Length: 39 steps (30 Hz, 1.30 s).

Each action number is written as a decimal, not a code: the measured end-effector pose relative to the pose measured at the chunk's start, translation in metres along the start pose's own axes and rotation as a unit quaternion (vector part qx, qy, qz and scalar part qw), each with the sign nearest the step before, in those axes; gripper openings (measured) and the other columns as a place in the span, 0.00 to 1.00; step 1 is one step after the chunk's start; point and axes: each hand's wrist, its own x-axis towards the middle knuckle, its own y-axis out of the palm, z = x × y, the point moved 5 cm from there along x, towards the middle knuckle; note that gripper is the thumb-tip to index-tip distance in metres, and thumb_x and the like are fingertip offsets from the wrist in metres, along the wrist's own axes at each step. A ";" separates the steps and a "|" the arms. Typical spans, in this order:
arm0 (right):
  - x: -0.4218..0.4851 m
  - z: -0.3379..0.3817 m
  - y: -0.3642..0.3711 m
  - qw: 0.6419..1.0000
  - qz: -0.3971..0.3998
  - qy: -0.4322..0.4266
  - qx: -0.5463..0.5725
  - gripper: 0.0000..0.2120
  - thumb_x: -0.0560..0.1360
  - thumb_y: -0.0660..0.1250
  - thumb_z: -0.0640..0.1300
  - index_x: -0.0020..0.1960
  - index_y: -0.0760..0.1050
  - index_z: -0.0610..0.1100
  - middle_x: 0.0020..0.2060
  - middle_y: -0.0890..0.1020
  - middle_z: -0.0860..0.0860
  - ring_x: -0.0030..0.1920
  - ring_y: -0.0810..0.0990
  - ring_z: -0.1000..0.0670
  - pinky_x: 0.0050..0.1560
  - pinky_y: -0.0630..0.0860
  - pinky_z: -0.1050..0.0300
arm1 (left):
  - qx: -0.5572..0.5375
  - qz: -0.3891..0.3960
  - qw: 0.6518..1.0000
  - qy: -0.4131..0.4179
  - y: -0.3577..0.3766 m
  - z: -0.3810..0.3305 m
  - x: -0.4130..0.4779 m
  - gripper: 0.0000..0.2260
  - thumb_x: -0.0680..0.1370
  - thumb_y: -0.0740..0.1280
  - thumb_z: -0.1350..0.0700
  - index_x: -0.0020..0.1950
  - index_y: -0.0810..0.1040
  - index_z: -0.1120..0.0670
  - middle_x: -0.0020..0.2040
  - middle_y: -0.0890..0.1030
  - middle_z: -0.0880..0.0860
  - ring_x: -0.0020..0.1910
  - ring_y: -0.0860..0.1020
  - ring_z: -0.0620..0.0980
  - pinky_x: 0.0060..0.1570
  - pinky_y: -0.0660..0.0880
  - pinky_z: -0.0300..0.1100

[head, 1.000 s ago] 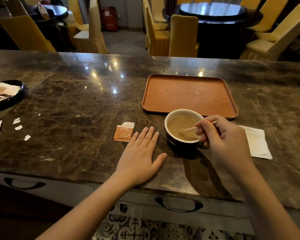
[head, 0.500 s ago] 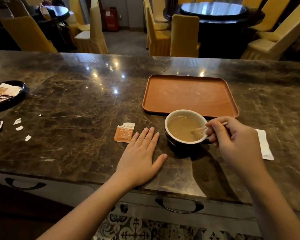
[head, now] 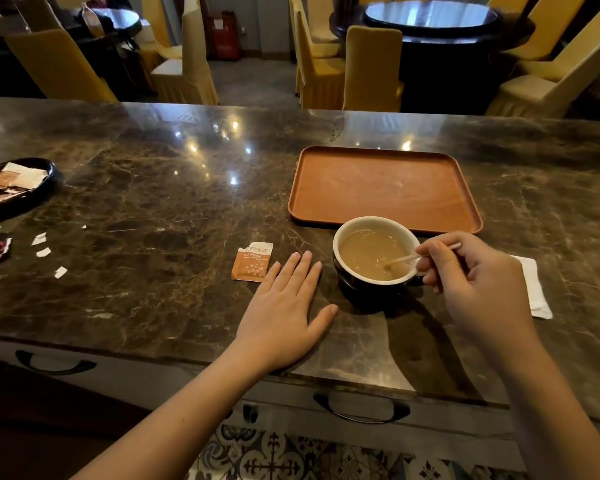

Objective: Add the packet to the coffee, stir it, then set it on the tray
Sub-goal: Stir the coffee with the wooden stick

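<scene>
A dark cup [head: 368, 289] with a white inside holds milky brown coffee [head: 369, 252] and stands on the marble counter, just in front of the orange tray [head: 381, 188], which is bare. My right hand [head: 475, 282] pinches a thin wooden stir stick [head: 400, 260] whose tip is dipped in the coffee. My left hand [head: 284, 317] lies flat and open on the counter, left of the cup and apart from it. A torn orange packet [head: 252, 262] lies just beyond my left fingertips.
A folded white napkin [head: 534, 289] lies right of the cup, partly under my right hand. A black dish [head: 45, 181] with packets sits at the far left, with torn paper scraps [head: 42, 251] near it. Yellow chairs and dark tables stand beyond the counter.
My right hand has swung the stir stick around inside the cup, first rightward, then back a little. The left hand, cup and packet have stayed put.
</scene>
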 end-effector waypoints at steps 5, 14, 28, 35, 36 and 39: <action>0.003 -0.003 -0.003 0.999 -0.027 -0.015 -0.018 0.07 0.77 0.60 0.41 0.46 0.77 0.46 0.35 0.81 0.53 0.36 0.79 0.56 0.37 0.76 0.66 | -0.001 0.000 1.000 0.001 0.000 0.000 -0.001 0.31 0.75 0.40 0.34 0.73 0.43 0.48 0.74 0.41 0.47 0.72 0.37 0.43 0.67 0.32 0.41; 0.005 0.006 -0.016 0.994 -0.053 -0.071 -0.067 0.10 0.78 0.57 0.42 0.53 0.76 0.43 0.39 0.80 0.49 0.41 0.78 0.56 0.38 0.74 0.67 | 0.008 0.004 1.000 0.003 0.000 0.000 0.000 0.32 0.74 0.39 0.34 0.74 0.43 0.49 0.76 0.43 0.48 0.73 0.38 0.43 0.68 0.33 0.42; 0.000 0.015 -0.027 0.984 -0.076 -0.122 -0.107 0.09 0.77 0.58 0.41 0.50 0.76 0.42 0.38 0.79 0.50 0.38 0.77 0.57 0.36 0.72 0.68 | 0.006 0.006 1.000 0.004 0.001 0.000 0.001 0.32 0.74 0.40 0.34 0.74 0.43 0.49 0.76 0.43 0.48 0.72 0.38 0.43 0.69 0.34 0.43; -0.005 0.020 -0.032 0.982 -0.077 -0.126 -0.120 0.09 0.77 0.58 0.41 0.50 0.76 0.42 0.39 0.78 0.51 0.39 0.75 0.59 0.37 0.70 0.72 | 0.006 0.009 1.000 0.010 0.001 0.001 0.001 0.32 0.74 0.40 0.34 0.74 0.43 0.49 0.76 0.43 0.49 0.72 0.38 0.43 0.68 0.34 0.43; -0.006 0.021 -0.033 0.981 -0.079 -0.129 -0.119 0.09 0.77 0.58 0.41 0.50 0.76 0.42 0.39 0.78 0.51 0.39 0.75 0.59 0.38 0.70 0.73 | 0.006 0.010 1.000 0.010 0.001 0.001 0.002 0.32 0.74 0.40 0.34 0.74 0.43 0.49 0.76 0.43 0.49 0.72 0.38 0.43 0.68 0.34 0.43; -0.009 0.023 -0.031 0.981 -0.073 -0.135 -0.123 0.09 0.77 0.58 0.41 0.50 0.76 0.41 0.39 0.78 0.52 0.38 0.75 0.61 0.39 0.70 0.75 | 0.010 0.015 1.000 0.010 0.002 0.002 0.002 0.31 0.75 0.41 0.35 0.74 0.43 0.49 0.76 0.44 0.49 0.72 0.38 0.43 0.69 0.35 0.43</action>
